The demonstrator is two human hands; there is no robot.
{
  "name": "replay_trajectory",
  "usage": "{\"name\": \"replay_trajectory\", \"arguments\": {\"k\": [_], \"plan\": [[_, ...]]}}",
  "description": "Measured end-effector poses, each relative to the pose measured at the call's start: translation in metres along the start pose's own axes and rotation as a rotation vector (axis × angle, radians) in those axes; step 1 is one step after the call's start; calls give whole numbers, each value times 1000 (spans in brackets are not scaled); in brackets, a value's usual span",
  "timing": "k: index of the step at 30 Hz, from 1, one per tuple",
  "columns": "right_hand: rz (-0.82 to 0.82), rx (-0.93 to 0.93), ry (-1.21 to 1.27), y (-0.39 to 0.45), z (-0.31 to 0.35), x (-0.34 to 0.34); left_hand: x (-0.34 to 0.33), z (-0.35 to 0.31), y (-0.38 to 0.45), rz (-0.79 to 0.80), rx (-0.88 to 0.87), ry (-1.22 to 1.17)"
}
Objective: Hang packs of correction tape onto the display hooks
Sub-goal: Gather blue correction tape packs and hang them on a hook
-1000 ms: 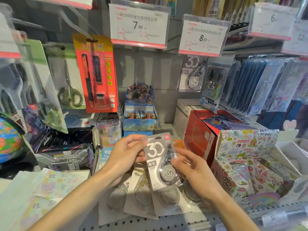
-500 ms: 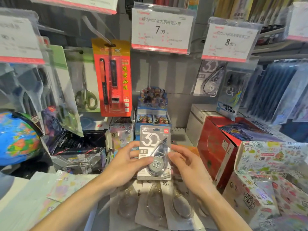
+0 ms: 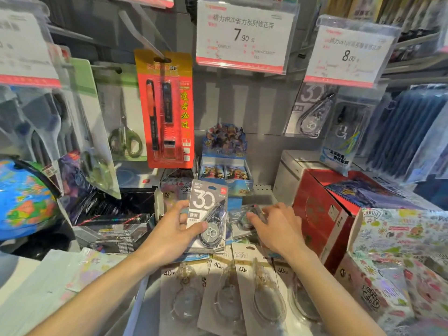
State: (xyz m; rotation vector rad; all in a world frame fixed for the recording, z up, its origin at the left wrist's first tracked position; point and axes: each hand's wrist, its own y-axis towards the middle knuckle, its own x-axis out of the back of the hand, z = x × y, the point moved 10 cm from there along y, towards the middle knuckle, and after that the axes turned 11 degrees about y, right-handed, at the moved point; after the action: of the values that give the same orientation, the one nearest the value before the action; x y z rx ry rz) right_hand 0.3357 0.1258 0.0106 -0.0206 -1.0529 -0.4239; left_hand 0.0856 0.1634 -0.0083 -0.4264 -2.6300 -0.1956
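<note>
Left hand [image 3: 173, 235] fingers curl round a grey "30" correction tape pack [image 3: 208, 217], thumb across its front, holding it upright with the hang hole on top, probably to suit a hook. Right hand [image 3: 275, 227] fingertips pinch a second pack [image 3: 244, 220] lying just past them, likely picking it up. More "40m" packs [image 3: 242, 297] lie flat below both wrists.

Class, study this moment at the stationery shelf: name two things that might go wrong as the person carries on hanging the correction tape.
1. The left hand pinches the 30 m pack by its edges alone; it may slip.
2. The right hand reaches for a second pack on the shelf, so both hands will be full when threading the hook.
3. The 40 m packs lie loosely overlapped below the forearms; they may get knocked.
</note>
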Motion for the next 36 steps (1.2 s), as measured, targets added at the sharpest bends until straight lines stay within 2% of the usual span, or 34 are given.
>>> {"name": "replay_trajectory", "arguments": {"k": [3,5,15,20,23,28,32,36], "plan": [[87,-55,-113,9,-1,-16,1,0,0,-7,8,11],[129,-48,-102,9,0,-24,1,0,-1,-14,4,21],[143,-71,246,3,3,-21,0,1,-2,-4,18,13],[197,-68,-40,2,1,-27,-1,1,-3,4,14,11],[204,-28,-58,0,4,-30,0,2,-4,4,9,8],[157,20,68,-1,8,-24,0,2,-3,0,4,7],[119,-18,236,-4,9,-17,0,2,-4,7,7,9],[153,-80,478,-3,8,-19,2,2,-5,1,10,-13]]}}
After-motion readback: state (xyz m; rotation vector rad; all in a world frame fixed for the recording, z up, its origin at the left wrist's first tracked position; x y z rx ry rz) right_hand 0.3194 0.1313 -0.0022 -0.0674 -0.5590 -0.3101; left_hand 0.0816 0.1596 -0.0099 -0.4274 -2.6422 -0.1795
